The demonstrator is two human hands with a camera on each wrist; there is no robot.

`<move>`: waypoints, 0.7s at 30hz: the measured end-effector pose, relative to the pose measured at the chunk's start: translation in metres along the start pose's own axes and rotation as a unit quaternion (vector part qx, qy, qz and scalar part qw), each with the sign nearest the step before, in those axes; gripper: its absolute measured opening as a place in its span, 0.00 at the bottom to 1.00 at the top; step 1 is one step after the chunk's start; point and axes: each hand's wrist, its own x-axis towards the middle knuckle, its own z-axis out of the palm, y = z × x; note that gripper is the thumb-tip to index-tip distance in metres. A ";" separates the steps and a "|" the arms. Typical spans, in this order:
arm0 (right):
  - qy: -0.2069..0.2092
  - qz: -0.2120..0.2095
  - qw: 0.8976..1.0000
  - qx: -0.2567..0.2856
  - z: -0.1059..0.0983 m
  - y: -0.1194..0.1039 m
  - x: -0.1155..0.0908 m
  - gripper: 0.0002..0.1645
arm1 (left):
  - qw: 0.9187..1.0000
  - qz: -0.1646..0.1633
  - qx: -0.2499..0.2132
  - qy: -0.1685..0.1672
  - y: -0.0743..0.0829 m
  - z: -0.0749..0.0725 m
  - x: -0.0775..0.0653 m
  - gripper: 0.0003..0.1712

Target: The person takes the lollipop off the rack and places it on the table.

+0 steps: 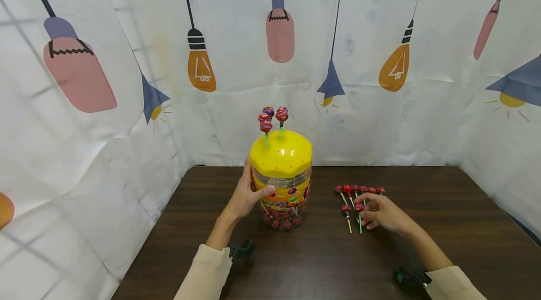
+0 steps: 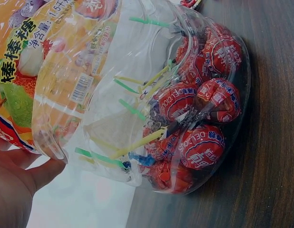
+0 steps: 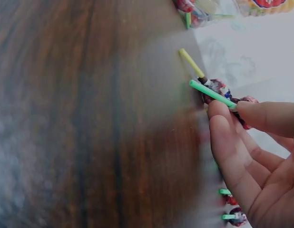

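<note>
A clear plastic jar (image 1: pixel 301 215) with an orange printed label and a yellow, hole-dotted lid (image 1: pixel 291 150) stands on the table. My left hand (image 1: pixel 247 196) grips its left side, thumb across the label. Several lollipops (image 1: pixel 282 114) stick up from the lid on their sticks. Inside the jar, more red-wrapped lollipops (image 2: pixel 204 147) lie at the bottom with green and yellow sticks. Right of the jar, my right hand (image 1: pixel 382 213) pinches a lollipop with a green stick (image 3: pixel 209 91) between thumb and fingertips. Close beside it is a lollipop with a yellow stick (image 1: pixel 349 222).
Behind the right hand, a row of several lollipops (image 1: pixel 347 188) lies on the dark wooden table (image 1: pixel 321 262). A white cloth (image 1: pixel 236 121) printed with lamps hangs behind the table and along its sides.
</note>
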 end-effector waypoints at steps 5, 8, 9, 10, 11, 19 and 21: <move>-0.003 0.017 1.000 -0.008 -0.001 0.001 0.001 0.26 | 1.000 0.005 -0.001 -0.002 0.000 0.000 0.000 0.59; -0.005 0.018 1.000 -0.016 -0.001 0.002 0.001 0.26 | 1.000 0.006 -0.004 -0.004 0.000 0.001 0.000 0.59; -0.006 0.020 1.000 -0.019 -0.001 0.002 0.002 0.26 | 1.000 0.006 -0.005 -0.005 0.000 0.001 0.000 0.59; -0.007 0.021 1.000 -0.021 -0.001 0.002 0.002 0.26 | 1.000 0.006 -0.006 -0.005 0.000 0.001 0.000 0.59; -0.007 0.022 0.999 -0.025 0.000 0.002 0.003 0.26 | 1.000 0.006 -0.006 -0.005 0.000 0.001 0.000 0.59; 0.001 0.031 0.998 -0.053 0.004 0.002 0.006 0.23 | 1.000 0.001 -0.005 -0.005 0.000 0.001 -0.001 0.59; 0.002 0.032 0.998 -0.056 0.004 0.002 0.006 0.23 | 1.000 -0.002 -0.005 -0.005 0.000 0.001 -0.001 0.58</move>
